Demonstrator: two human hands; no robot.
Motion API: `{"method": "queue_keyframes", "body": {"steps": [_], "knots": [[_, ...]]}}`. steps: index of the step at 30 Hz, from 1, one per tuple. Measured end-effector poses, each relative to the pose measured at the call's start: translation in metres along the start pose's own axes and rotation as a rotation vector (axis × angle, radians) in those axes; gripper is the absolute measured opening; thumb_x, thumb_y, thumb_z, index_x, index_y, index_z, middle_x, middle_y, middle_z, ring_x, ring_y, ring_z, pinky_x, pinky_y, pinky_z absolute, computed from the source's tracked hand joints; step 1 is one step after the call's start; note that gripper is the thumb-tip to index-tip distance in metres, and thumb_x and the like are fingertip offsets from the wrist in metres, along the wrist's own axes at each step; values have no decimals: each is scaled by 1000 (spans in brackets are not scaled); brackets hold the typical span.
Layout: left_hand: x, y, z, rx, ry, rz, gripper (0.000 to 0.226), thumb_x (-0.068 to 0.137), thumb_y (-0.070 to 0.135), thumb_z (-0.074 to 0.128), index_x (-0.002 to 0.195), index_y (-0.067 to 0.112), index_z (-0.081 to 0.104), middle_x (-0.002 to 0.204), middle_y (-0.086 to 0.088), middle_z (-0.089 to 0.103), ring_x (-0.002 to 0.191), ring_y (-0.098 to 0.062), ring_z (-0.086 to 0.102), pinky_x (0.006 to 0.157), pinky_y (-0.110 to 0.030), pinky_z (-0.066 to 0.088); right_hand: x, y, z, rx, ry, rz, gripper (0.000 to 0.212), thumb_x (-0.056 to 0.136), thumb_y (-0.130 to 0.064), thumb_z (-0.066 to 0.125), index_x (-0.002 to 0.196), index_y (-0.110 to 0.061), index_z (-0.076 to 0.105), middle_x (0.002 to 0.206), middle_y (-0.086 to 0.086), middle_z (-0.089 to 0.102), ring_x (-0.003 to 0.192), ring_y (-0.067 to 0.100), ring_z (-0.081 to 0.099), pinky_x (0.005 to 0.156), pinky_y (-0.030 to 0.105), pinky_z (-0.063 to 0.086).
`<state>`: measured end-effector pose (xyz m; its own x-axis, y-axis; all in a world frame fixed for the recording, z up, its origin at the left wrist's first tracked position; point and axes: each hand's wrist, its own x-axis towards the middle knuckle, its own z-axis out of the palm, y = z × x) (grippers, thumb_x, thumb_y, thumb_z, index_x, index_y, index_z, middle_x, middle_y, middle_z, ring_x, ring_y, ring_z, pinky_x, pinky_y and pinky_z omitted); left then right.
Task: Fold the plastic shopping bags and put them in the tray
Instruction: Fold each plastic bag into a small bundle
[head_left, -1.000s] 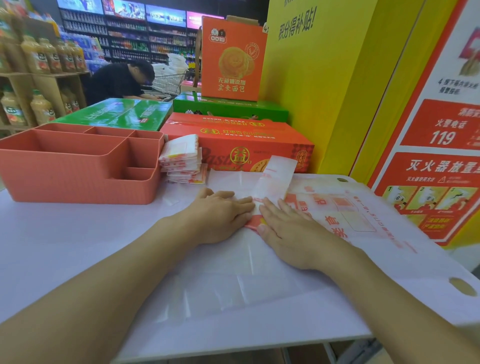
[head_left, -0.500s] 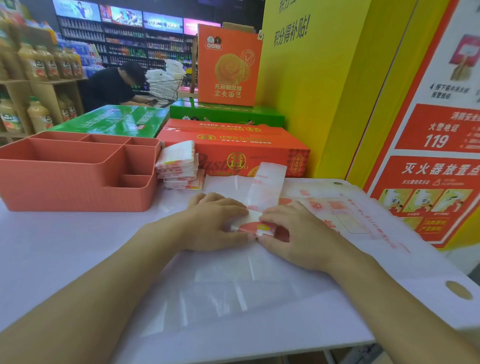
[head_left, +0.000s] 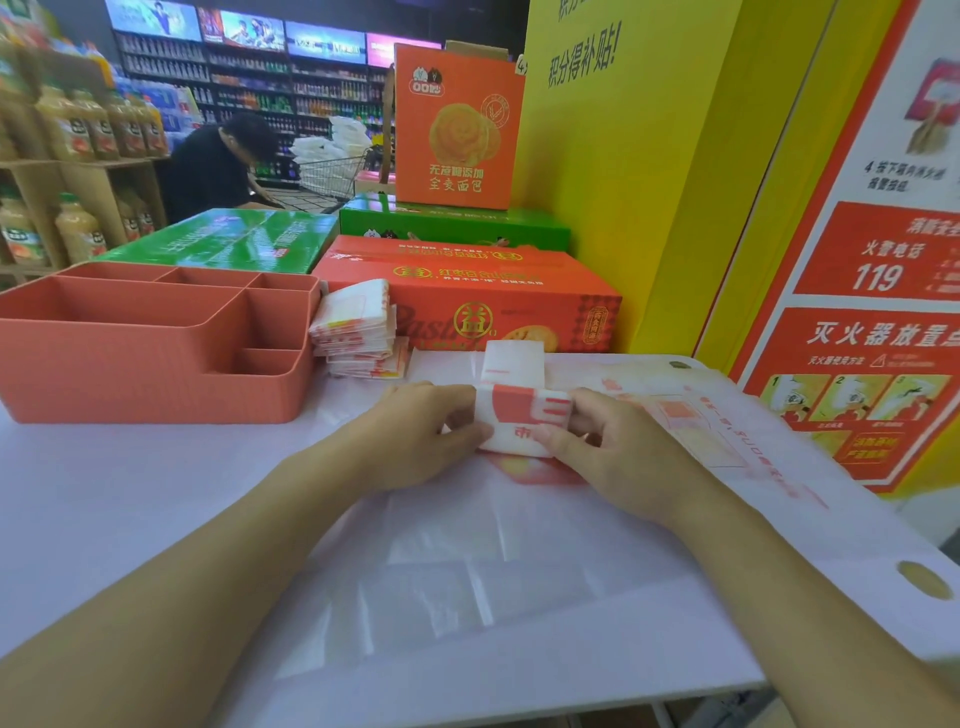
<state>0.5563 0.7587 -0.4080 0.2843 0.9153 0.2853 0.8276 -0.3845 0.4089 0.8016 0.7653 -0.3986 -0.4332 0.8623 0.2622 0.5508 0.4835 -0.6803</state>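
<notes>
Half-folded bag (head_left: 519, 422) sits mid-table, pinched at its 9 o'clock edge by the left hand (head_left: 415, 436) and at 3 o'clock by the right hand (head_left: 618, 457), with a loose tail standing at 12. The film looks thin, slick and near weightless, likely to spring open, so grip across the fold. Tray (head_left: 156, 379) at 10 o'clock, folded stack (head_left: 358, 332) just beside it.

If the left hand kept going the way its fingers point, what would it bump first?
The left hand holds the folded bag right at its fingertips, so that comes first; just beyond it, probably the right hand.

Tray (head_left: 156, 364) left of folded bags (head_left: 358, 332)
</notes>
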Motion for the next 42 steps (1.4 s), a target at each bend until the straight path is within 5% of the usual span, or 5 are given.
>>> {"method": "queue_keyframes", "body": {"steps": [4, 9, 20, 33, 42], "knots": [[1, 3, 3, -77, -12, -69, 37, 89, 58, 48, 89, 22, 59, 84, 6, 67, 80, -15, 61, 74, -38, 49, 4, 5, 1, 36, 11, 84, 13, 100, -33, 61, 105, -31, 72, 97, -20, 75, 93, -1, 69, 90, 31, 54], [3, 8, 6, -135, 25, -163, 13, 97, 39, 59, 98, 31, 49, 76, 17, 64, 70, 3, 55, 59, -21, 35, 10, 9, 5, 23, 54, 118, 12, 99, -32, 64, 101, -26, 75, 94, -5, 77, 94, 17, 71, 90, 40, 56], [5, 15, 13, 58, 114, -247, 21, 95, 48, 58, 103, 28, 56, 86, 14, 65, 93, -18, 60, 87, -36, 42, 14, 9, 15, -114, 103, 186, 22, 89, -43, 73, 103, -30, 63, 63, -17, 58, 62, -1, 53, 59, 24, 35], [6, 15, 18, 216, -43, -4, 41, 103, 42, 35, 141, 39, 51, 152, 19, 43, 134, -21, 40, 104, -45, 37, 12, 1, 17, -493, 3, -47, 38, 101, -32, 58, 139, -32, 59, 146, -12, 49, 131, 18, 38, 105, 30, 28], [4, 16, 19, 291, -263, -93, 52, 103, 58, 19, 154, 49, 18, 163, 27, 5, 154, -15, 6, 120, -43, 9, 10, -3, 19, -649, -303, 101, 61, 106, -56, 19, 162, -33, 13, 169, -18, 4, 157, 18, -1, 126, 44, 4]]}}
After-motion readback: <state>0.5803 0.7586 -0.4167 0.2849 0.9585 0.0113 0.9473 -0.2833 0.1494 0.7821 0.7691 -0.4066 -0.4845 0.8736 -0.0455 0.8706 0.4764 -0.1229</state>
